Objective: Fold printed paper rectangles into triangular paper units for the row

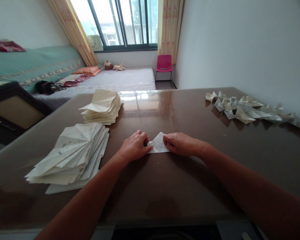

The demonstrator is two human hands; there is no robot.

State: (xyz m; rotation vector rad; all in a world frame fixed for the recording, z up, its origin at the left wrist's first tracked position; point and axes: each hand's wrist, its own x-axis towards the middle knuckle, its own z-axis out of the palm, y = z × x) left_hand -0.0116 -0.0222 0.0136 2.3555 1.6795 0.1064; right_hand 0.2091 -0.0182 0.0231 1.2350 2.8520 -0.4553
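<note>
A small folded sheet of printed paper (158, 144) lies on the brown table, with its peak pointing away from me and a straight edge towards me. My left hand (136, 145) grips its left end, thumb on the near side and fingers curled behind. On the right end, my right hand (179, 143) pinches the paper between thumb and fingers. The fingers cover both ends, so the folds there are hidden. Left of my hands sits a fanned stack of creased printed sheets (72, 153), and beyond it a thicker stack of cream sheets (102, 106).
Several folded paper pieces (247, 108) sit at the far right of the glossy table (150, 186). A bed (130, 78) stands beyond the table, with a pink chair (164, 63) beside it. At left is a dark cabinet (17, 110).
</note>
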